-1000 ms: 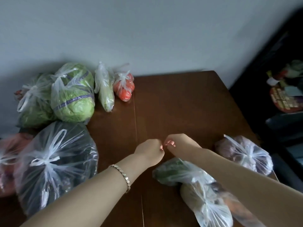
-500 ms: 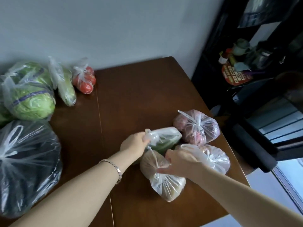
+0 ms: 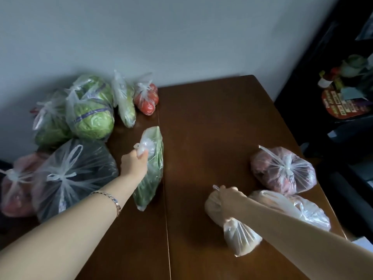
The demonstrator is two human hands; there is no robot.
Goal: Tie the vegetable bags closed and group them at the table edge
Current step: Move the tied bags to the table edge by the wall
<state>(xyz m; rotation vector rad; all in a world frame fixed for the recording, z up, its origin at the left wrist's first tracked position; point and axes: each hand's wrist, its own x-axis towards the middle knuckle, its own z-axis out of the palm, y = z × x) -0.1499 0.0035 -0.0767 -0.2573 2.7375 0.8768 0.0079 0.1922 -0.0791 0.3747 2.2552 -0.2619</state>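
Brown wooden table (image 3: 212,128) stands against a pale wall (image 3: 181,37), with vegetable bags on it. The left hand (image 3: 134,164) is clamped on the knotted neck of a green bag (image 3: 153,178) just left of the table's middle seam. At 4 o'clock the right hand (image 3: 228,199) grips the bunched neck of a tan bag (image 3: 240,237), near a tied pink bag (image 3: 282,170) at 3 o'clock. A cabbage bag (image 3: 90,112), a tomato bag (image 3: 147,98) and a dark bag (image 3: 76,174) cluster from 9 to 11 o'clock.

Left hand (image 3: 134,164) and right hand (image 3: 230,199) curled, apart.
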